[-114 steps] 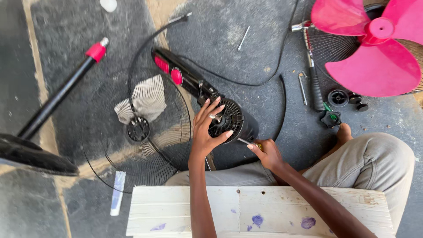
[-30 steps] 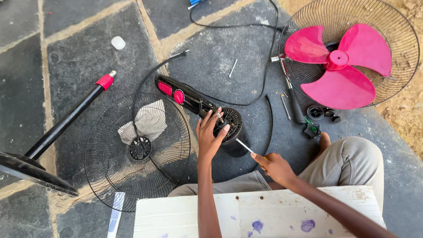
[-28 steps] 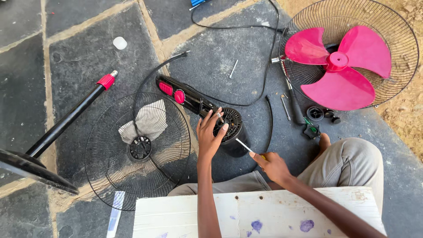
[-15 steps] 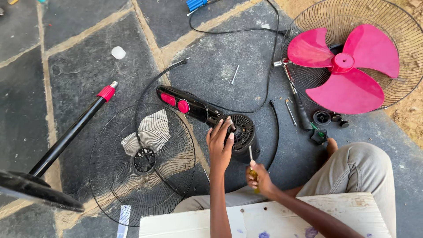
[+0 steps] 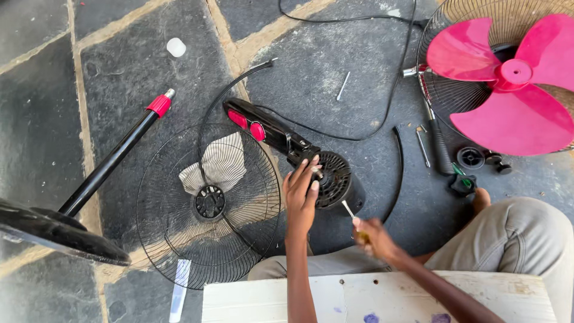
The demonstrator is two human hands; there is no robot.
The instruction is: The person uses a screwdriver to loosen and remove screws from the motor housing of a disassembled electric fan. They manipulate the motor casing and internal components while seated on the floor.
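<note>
Here, pink blade [image 5: 508,90] in grille [image 5: 442,96] — L hand [image 5: 301,194] on motor [image 5: 335,179].

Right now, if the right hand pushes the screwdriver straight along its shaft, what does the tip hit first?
Probably the black fan motor housing: the right hand aims the screwdriver up-left at its lower edge, beside the left hand. Depth is unclear.

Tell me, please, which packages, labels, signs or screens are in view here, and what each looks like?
No signs or screens.
Tube: on the floor below the wire grille, a slim white pack with a blue end.
Panel: on the black fan housing, two pink-red patches; whether labels or buttons, unclear.
</note>
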